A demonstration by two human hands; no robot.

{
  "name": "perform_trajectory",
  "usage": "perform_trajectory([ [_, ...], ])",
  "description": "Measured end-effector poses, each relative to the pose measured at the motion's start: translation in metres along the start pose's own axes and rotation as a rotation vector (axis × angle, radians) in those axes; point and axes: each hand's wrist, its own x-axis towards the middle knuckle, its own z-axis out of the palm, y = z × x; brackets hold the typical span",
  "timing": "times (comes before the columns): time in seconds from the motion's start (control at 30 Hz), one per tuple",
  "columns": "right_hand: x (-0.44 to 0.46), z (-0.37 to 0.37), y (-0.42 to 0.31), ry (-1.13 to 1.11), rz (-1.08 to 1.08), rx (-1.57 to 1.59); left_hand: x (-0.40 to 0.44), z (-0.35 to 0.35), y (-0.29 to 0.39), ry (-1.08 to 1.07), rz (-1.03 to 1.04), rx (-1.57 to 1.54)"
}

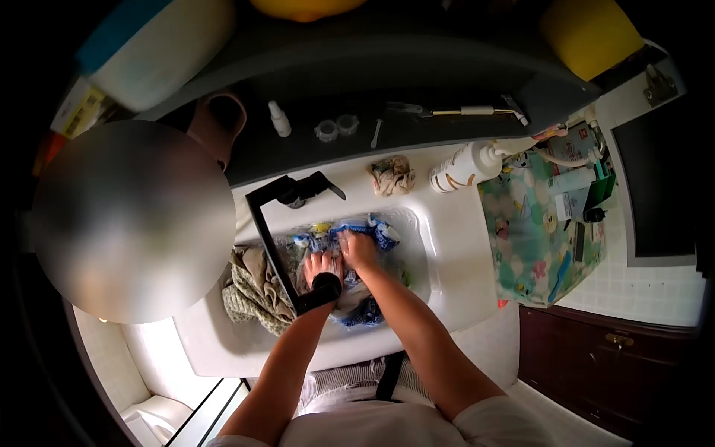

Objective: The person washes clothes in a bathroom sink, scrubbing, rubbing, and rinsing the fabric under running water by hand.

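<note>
My left hand [322,265] and my right hand [357,249] are close together in a white sink [450,261] holding water. Blue-and-white patterned wet cloth [380,231] lies under and around them. My right fingers are closed round its blue part, and my left fingers curl down onto the wet cloth beside it. Water blurs the fingertips. More dark blue cloth [365,313] lies nearer me. An angular black faucet [275,253] reaches over the basin, its end overlapping my left wrist. Grey-green cloth [257,290] is bunched at the sink's left side.
A crumpled beige cloth [392,176] and a white pump bottle [467,167] rest on the back rim. The dark shelf [313,156] behind holds a small white bottle [279,119] and small clear containers. At right, a patterned cover [521,223] bears boxes and small items.
</note>
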Motion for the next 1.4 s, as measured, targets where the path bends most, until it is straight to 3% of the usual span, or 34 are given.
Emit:
perform_trajectory([
  [0.07,0.001,-0.005,-0.003,0.018,-0.023,0.071,-0.002,0.005,-0.008,0.023,0.018,-0.072],
  [0.13,0.004,-0.029,-0.007,-0.108,0.02,0.11,0.0,-0.008,-0.001,0.07,0.036,-0.1],
  [0.2,0.006,-0.059,-0.012,0.212,-0.23,0.021,0.0,-0.013,-0.002,0.093,0.068,-0.094],
  [0.27,-0.001,-0.076,-0.018,0.304,-0.319,-0.08,-0.004,-0.024,-0.007,0.055,0.076,-0.187],
  [0.33,-0.008,-0.074,-0.01,0.358,-0.178,-0.045,-0.015,-0.05,0.0,-0.014,-0.008,-0.377],
  [0.4,-0.005,-0.074,-0.012,0.626,-0.084,-0.162,-0.038,-0.052,-0.009,-0.053,-0.076,-0.268],
  [0.43,-0.002,-0.077,-0.015,0.626,0.014,-0.162,-0.044,-0.056,-0.01,-0.028,-0.035,-0.266],
  [0.53,-0.002,-0.06,0.002,0.414,0.287,-0.231,-0.057,-0.074,-0.001,-0.008,0.01,-0.345],
  [0.63,0.004,-0.046,0.026,-0.083,0.509,0.156,-0.074,-0.093,0.004,-0.025,0.073,-0.404],
  [0.73,-0.007,-0.054,-0.012,-0.254,0.436,0.251,-0.09,-0.114,0.005,-0.109,0.102,-0.33],
  [0.8,-0.031,-0.074,-0.057,-0.318,0.332,0.136,-0.097,-0.117,-0.008,-0.191,-0.023,-0.496],
  [0.87,-0.066,-0.061,-0.065,-0.168,0.047,0.09,-0.086,-0.122,-0.015,0.003,0.015,-0.487],
  [0.93,-0.089,-0.086,-0.101,-0.334,0.084,0.202,-0.069,-0.13,-0.021,0.192,0.049,-0.473],
  [1.0,-0.113,-0.091,-0.11,-0.456,0.024,0.156,-0.047,-0.127,-0.022,0.21,-0.09,-0.647],
  [1.03,-0.126,-0.087,-0.11,-0.463,-0.05,0.124,-0.036,-0.121,-0.02,0.146,-0.183,-0.728],
  [1.07,-0.136,-0.083,-0.109,-0.412,-0.188,0.082,-0.027,-0.114,-0.015,0.068,-0.123,-0.649],
  [1.13,-0.154,-0.087,-0.115,-0.412,-0.221,0.081,-0.006,-0.114,0.007,-0.069,0.015,-0.496],
  [1.17,-0.161,-0.085,-0.111,-0.494,-0.194,0.071,0.002,-0.114,0.022,-0.195,-0.054,-0.473],
  [1.23,-0.175,-0.097,-0.108,-0.534,-0.164,0.063,0.008,-0.099,0.035,-0.237,0.023,-0.371],
  [1.3,-0.185,-0.109,-0.098,-0.553,-0.124,0.045,0.012,-0.067,0.034,-0.063,0.318,-0.218],
  [1.4,-0.196,-0.132,-0.064,-0.439,-0.111,0.067,-0.004,-0.077,0.057,-0.471,0.203,-0.188],
])
